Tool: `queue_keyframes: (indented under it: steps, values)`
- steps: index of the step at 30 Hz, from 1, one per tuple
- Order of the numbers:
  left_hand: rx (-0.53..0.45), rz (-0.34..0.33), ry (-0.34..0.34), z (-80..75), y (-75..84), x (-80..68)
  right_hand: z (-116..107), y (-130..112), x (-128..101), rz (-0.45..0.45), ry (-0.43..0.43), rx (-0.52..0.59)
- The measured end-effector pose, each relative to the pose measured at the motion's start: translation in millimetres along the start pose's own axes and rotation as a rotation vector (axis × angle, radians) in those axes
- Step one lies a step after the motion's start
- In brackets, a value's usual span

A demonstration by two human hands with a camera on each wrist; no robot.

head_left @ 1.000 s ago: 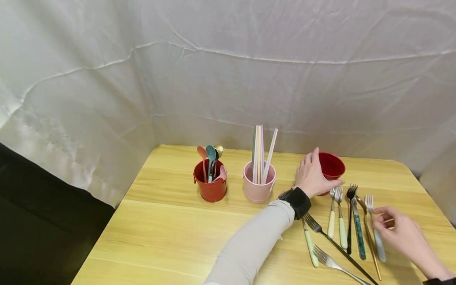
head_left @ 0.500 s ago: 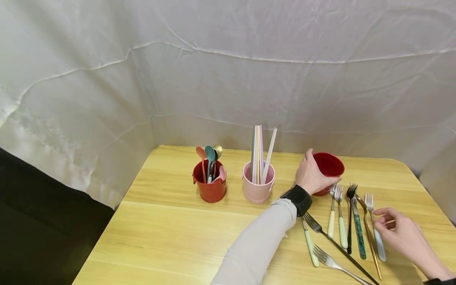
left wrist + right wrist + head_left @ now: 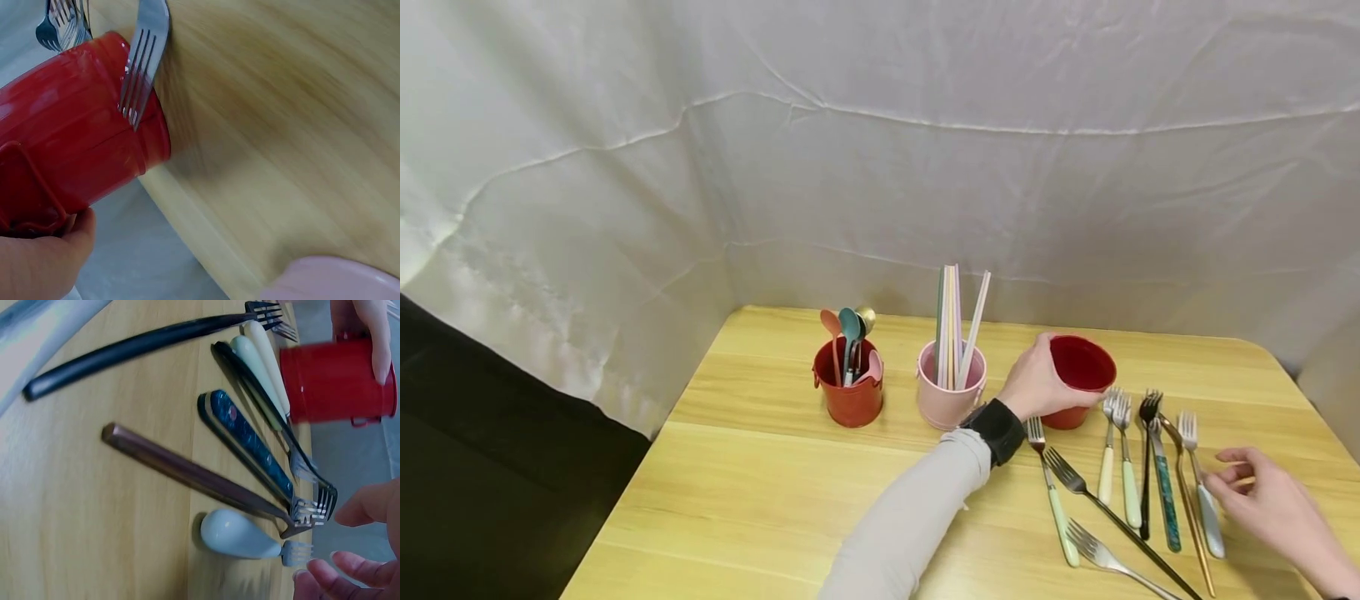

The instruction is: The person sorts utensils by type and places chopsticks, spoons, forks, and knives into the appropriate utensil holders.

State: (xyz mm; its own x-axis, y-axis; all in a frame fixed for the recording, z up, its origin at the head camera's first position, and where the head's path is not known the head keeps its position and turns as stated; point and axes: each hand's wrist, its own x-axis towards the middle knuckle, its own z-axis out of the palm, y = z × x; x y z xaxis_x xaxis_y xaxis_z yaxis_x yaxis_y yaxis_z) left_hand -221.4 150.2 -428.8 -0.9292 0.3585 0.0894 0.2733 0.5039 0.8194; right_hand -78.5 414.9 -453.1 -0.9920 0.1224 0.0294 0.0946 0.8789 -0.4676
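Our left hand (image 3: pixel 1036 385) is curling round the red cup (image 3: pixel 1078 381), hiding its left wall. Our right hand (image 3: pixel 1270 503), fingers loosely spread and holding nothing, is hovering just right of the forks (image 3: pixel 1152 475) near the table's (image 3: pixel 760 467) right edge, its wrist cut off.

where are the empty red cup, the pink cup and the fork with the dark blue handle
red cup (image 3: pixel 1086 367), head view, on its inner wall, held by the left hand (image 3: pixel 1037 386)
pink cup (image 3: pixel 942 404), head view, on its front wall
blue-handled fork (image 3: pixel 250 440), right wrist view, on the middle of its handle
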Motion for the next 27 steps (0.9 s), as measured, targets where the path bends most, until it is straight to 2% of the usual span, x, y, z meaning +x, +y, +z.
queue_keyframes:
  steps: [10, 17, 27]
  values:
    - [-0.009, 0.04, -0.029, -0.7, -3.4, -5.9, -1, 8, 7, 0.051, -0.207, -0.061]
    - [-0.004, 0.041, -0.039, 0.3, -2.6, -5.6, 5, 10, 16, 0.06, -0.258, -0.099]
    - [-0.005, 0.038, -0.038, -2.1, -2.6, -5.8, 8, 9, 29, 0.11, -0.339, -0.096]
